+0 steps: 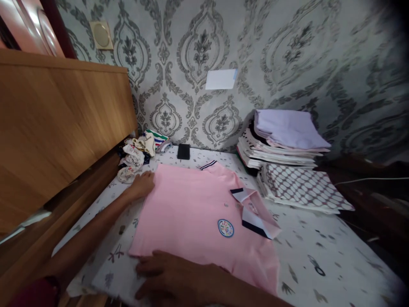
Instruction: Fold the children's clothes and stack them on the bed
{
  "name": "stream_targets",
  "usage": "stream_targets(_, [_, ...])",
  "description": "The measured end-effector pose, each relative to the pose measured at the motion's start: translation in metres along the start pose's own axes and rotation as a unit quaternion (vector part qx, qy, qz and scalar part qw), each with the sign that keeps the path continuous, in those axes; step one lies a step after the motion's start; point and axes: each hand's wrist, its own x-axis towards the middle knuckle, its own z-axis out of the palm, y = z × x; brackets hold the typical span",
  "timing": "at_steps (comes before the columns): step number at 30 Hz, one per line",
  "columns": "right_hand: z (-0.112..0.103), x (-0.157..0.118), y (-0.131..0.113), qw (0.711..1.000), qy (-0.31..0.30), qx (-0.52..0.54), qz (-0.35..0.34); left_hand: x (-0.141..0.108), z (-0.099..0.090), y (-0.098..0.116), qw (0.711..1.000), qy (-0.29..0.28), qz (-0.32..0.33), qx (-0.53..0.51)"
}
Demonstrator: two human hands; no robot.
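A pink polo shirt (182, 204) lies spread flat on the patterned white sheet (306, 251), its collar toward the right and its hem toward the left. A round badge (226, 228) shows on its front, and the collar has dark and white trim. My left hand (143, 186) rests at the upper left corner of the hem, its fingers by the fabric edge. Lower down, my right hand (169, 277) lies with its fingers apart near the lower left corner, over the shirt's near edge.
Folded clothes (277, 145) are stacked at the right by the wall, a checked cloth (300, 187) in front. A black flat object (183, 152) lies at the back. Crumpled clothes (137, 153) sit beside the wooden furniture (64, 111) at left.
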Motion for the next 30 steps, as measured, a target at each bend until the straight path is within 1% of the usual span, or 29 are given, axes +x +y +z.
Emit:
stream_targets(1, [-0.002, -0.001, -0.001, 1.000, 0.018, 0.007, 0.002, 0.003, -0.001, 0.003, 1.000, 0.006, -0.002, -0.001])
stream_targets(2, [-0.004, -0.001, -0.001, 0.999, 0.042, 0.010, 0.018, 0.006, -0.001, 0.009, 1.000, 0.013, 0.003, -0.004])
stream_targets(4, [-0.003, -0.003, 0.000, 0.992, 0.087, -0.001, 0.087, 0.013, 0.003, 0.029, 0.999, 0.019, 0.041, -0.016])
stream_targets(5, [0.000, -0.003, 0.003, 0.988, 0.096, -0.014, 0.122, 0.016, 0.005, 0.040, 0.997, 0.018, 0.070, -0.023])
stream_targets(6, [0.004, -0.002, 0.007, 0.984, 0.095, -0.031, 0.146, 0.021, 0.008, 0.048, 0.995, 0.017, 0.097, -0.030])
stream_targets(7, [0.010, -0.001, 0.011, 0.984, 0.084, -0.048, 0.151, 0.026, 0.011, 0.054, 0.993, 0.014, 0.115, -0.036])
stream_targets(8, [0.017, 0.000, 0.016, 0.986, 0.071, -0.063, 0.140, 0.031, 0.012, 0.055, 0.992, 0.011, 0.120, -0.041])
stream_targets(10, [0.029, 0.003, 0.021, 0.990, 0.052, -0.089, 0.095, 0.043, 0.011, 0.045, 0.994, 0.007, 0.095, -0.050])
stream_targets(12, [0.036, 0.007, 0.020, 0.993, 0.044, -0.098, 0.054, 0.054, 0.006, 0.026, 0.997, 0.005, 0.046, -0.058])
stream_targets(14, [0.034, 0.009, 0.012, 0.995, 0.038, -0.085, 0.034, 0.060, -0.001, 0.007, 0.998, 0.010, 0.002, -0.066])
stream_targets(16, [0.027, 0.011, 0.002, 0.997, 0.033, -0.056, 0.028, 0.055, -0.006, -0.002, 0.996, 0.033, -0.028, -0.073])
stream_targets(17, [0.023, 0.010, -0.002, 0.998, 0.035, -0.042, 0.028, 0.048, -0.007, -0.001, 0.995, 0.050, -0.022, -0.082])
stream_targets(18, [0.020, 0.010, -0.005, 0.998, 0.041, -0.031, 0.029, 0.038, -0.008, 0.002, 0.993, 0.060, 0.004, -0.098])
stream_targets(19, [0.017, 0.008, -0.007, 0.998, 0.051, -0.023, 0.036, 0.026, -0.009, 0.008, 0.990, 0.061, 0.051, -0.119])
stream_targets(20, [0.015, 0.005, -0.009, 0.997, 0.064, -0.020, 0.047, 0.011, -0.009, 0.015, 0.982, 0.050, 0.113, -0.142])
stream_targets(22, [0.013, -0.004, -0.009, 0.992, 0.090, -0.027, 0.078, -0.024, -0.007, 0.025, 0.956, -0.002, 0.240, -0.167])
stream_targets(23, [0.012, -0.010, -0.009, 0.990, 0.101, -0.036, 0.096, -0.041, -0.007, 0.027, 0.944, -0.028, 0.284, -0.165])
stream_targets(24, [0.011, -0.017, -0.009, 0.986, 0.109, -0.046, 0.115, -0.057, -0.007, 0.025, 0.938, -0.046, 0.308, -0.153])
stream_targets(25, [0.010, -0.025, -0.009, 0.983, 0.114, -0.058, 0.130, -0.072, -0.008, 0.020, 0.939, -0.056, 0.312, -0.135])
stream_targets(26, [0.010, -0.033, -0.009, 0.980, 0.120, -0.070, 0.143, -0.085, -0.010, 0.012, 0.944, -0.063, 0.303, -0.117])
stream_targets(30, [0.014, -0.069, -0.008, 0.966, 0.144, -0.119, 0.180, -0.120, -0.029, -0.024, 0.968, -0.086, 0.225, -0.069])
